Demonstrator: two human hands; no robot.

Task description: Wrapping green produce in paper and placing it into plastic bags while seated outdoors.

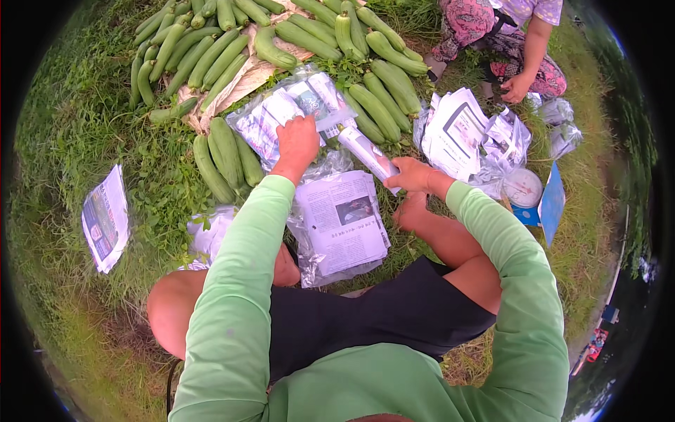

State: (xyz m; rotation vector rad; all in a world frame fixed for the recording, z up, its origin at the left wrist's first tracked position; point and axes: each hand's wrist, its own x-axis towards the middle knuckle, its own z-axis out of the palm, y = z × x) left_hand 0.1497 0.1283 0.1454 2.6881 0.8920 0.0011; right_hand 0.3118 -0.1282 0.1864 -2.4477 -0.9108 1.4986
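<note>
The newspaper-wrapped gourd [368,152] in the right hand [415,176] looks firm and fairly heavy under its thin, crinkly paper skin, so it is best gripped around the body near one end, where the paper lies tight; the wrap itself would likely tear or slip if pulled alone. It is a long white-grey roll of printed paper, slanting up and left from the hand, whose fingers are curled closed around its lower end. The left hand [297,144] lies flat, fingers together, pressing on a clear plastic bag of newspaper sheets [281,112] (shiny and slippery by the look of it). Another newspaper sheet in plastic [342,224] lies on the grass [77,126] near the knees. Beyond, unwrapped green gourds [211,53] lie in rows, and another person's hand [517,88] rests near more bagged paper [457,130].
</note>
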